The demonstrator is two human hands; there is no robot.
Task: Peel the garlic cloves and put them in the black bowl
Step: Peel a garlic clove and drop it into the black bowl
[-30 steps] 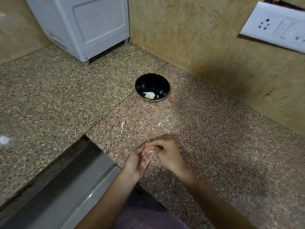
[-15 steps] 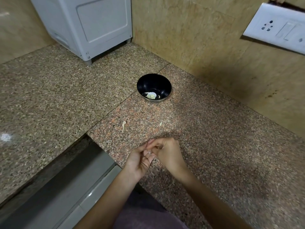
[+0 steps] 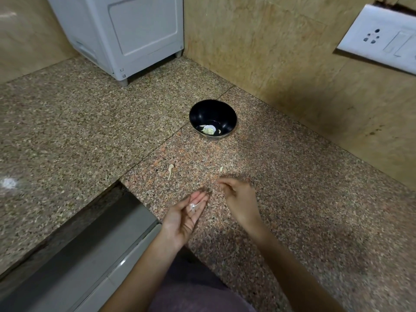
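One clove [image 3: 193,207] (whitish) on left grip [image 3: 183,218].

My only feed is the wide-angle head camera, looking forward and steeply down at the granite counter [image 3: 292,199]. The left hand [image 3: 186,212] and right hand [image 3: 240,201] sit close, low centre; the black bowl [image 3: 212,111] lies farther out, the wall [image 3: 270,52] across the top.
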